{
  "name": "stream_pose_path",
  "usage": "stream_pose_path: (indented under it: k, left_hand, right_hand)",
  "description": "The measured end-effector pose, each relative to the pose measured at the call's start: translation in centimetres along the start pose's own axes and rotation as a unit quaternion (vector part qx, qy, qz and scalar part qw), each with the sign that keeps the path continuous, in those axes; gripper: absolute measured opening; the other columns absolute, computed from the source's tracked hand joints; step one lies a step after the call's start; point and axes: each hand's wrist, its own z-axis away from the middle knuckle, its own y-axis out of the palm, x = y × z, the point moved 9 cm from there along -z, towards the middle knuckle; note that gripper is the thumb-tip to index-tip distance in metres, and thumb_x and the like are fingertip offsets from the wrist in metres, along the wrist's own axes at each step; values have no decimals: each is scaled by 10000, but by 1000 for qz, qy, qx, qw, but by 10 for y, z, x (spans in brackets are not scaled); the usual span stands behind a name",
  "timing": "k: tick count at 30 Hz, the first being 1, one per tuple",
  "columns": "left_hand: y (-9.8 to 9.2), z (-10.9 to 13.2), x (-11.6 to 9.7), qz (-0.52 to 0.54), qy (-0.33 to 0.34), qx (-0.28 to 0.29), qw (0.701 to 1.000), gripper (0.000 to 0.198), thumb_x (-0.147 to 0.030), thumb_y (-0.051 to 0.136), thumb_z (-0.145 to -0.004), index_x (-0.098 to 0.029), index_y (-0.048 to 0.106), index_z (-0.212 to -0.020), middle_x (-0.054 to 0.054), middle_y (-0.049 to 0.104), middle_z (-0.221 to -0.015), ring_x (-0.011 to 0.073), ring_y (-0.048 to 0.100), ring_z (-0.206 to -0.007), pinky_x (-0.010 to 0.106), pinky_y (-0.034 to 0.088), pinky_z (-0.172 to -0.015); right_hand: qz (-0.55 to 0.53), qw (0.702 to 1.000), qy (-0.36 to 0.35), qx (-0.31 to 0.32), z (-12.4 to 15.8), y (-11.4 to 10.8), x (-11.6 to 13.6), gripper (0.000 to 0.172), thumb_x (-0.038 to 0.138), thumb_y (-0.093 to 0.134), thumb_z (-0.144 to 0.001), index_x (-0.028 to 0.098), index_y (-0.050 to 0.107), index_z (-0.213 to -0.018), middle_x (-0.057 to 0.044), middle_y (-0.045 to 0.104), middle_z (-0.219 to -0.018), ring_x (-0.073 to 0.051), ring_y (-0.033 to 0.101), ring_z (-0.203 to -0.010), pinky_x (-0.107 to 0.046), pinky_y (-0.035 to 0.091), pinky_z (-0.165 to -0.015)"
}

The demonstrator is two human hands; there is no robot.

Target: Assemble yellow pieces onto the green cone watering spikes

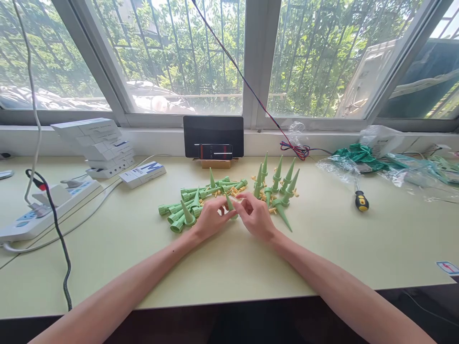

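Between my hands stands a green plastic plant-watering spike [229, 202], tip up and just above or on the table. My left hand [211, 219] is closed around its side with thumb and fingers. From the other side, the bent fingers of my right hand [256, 216] pinch together close to the spike; whatever they hold is too small to make out. To the left lies a pile of loose green spikes [178, 223], a few standing upright. Small yellow valve pieces [236, 189] lie behind my hands. On the right, several green spikes with yellow pieces fitted [277, 175] stand in a group.
A phone [215, 152] leans before a dark tablet [213, 131] by the window. White boxes [103, 145] and a power strip [50, 210] with cables lie left. A screwdriver [362, 200] and plastic bags [380, 143] are on the right.
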Motion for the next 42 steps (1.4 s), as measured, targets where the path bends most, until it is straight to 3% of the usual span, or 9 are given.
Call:
stream_pose_path:
  k: [5, 11, 14, 23, 27, 34, 42]
  left_hand:
    - [8, 1, -3, 5, 26, 33, 999, 298, -302, 637, -867, -172, 559, -610, -31, 525, -576, 103, 470, -537, 228, 392, -524]
    - [18, 3, -5, 47, 6, 106, 993, 110, -276, 650, -879, -196, 712, -834, -16, 632, -717, 106, 553, -635, 222, 461, -621]
    - [16, 2, -7, 62, -11, 110, 992, 71, -226, 661, -867, -200, 726, -880, -17, 659, -739, 100, 574, -646, 210, 481, -628]
    - [9, 1, 1, 83, -11, 46, 995, 275, -306, 740, -818, -173, 683, -1052, 24, 676, -835, 117, 621, -673, 235, 553, -606]
    - [7, 1, 1, 72, -9, 37, 997, 228, -280, 702, -842, -171, 677, -1041, 28, 682, -838, 124, 640, -699, 230, 555, -600]
    - [-1, 0, -2, 51, -18, 3, 999, 150, -199, 573, -896, -175, 678, -1001, 20, 676, -799, 123, 632, -711, 226, 537, -606]
    - [-3, 0, 2, 46, -22, -12, 999, 130, -183, 560, -892, -176, 674, -954, 15, 673, -791, 119, 623, -703, 226, 531, -613]
  right_hand:
    - [24, 1000, -19, 0, 1, 1, 1, 335, 481, 546, -924, 169, 628, -1015, 20, 559, -643, -124, 454, -549, -252, 378, -567]
    - [58, 997, -42, -19, 0, -1, 0, 238, 382, 543, -937, 181, 622, -837, 5, 572, -669, -126, 464, -571, -250, 383, -578]
    - [69, 995, -58, -33, 0, -3, 3, 190, 310, 518, -940, 184, 598, -822, -2, 576, -687, -128, 460, -577, -249, 379, -576]
    - [126, 987, -72, -66, -6, -17, 2, 234, 268, 438, -973, 199, 495, -756, 11, 495, -645, -132, 395, -560, -254, 330, -565]
    - [159, 984, -62, -57, -9, -20, -5, 241, 267, 418, -974, 201, 489, -753, 7, 504, -646, -136, 412, -565, -255, 327, -567]
    - [186, 982, -20, -24, -10, -13, -14, 83, 267, 523, -905, 191, 550, -887, 14, 559, -666, -137, 482, -564, -249, 351, -585]
    - [206, 978, -12, -26, -10, -16, -16, 171, 242, 496, -881, 218, 415, -732, 13, 513, -658, -138, 433, -563, -258, 317, -552]
